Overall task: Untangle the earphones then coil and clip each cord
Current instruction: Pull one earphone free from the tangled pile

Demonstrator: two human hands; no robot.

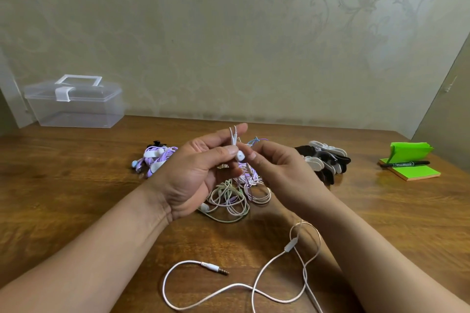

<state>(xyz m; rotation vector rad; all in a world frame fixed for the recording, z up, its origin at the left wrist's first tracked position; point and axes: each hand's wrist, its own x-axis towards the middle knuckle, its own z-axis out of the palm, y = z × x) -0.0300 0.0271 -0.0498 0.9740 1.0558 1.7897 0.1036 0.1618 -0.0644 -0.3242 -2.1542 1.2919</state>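
My left hand [198, 173] pinches a white earbud [239, 155] and its thin cord between thumb and forefinger, raised over the table. My right hand [279, 173] is curled just to its right, fingertips touching the same earbud. That earphone's white cord [256, 284] trails down under my right forearm and loops over the table's front, with its inline remote [290, 245] and jack plug [215, 268]. A tangle of pale pink, green and white cords [234, 198] lies beneath my hands. A coiled purple earphone bundle [155, 160] sits to the left.
A heap of black and white cord clips [328, 160] lies right of my hands. Further right are green sticky notes [412, 170] with a black marker [405, 164]. A clear plastic box [76, 104] with a white handle stands at the back left against the wall.
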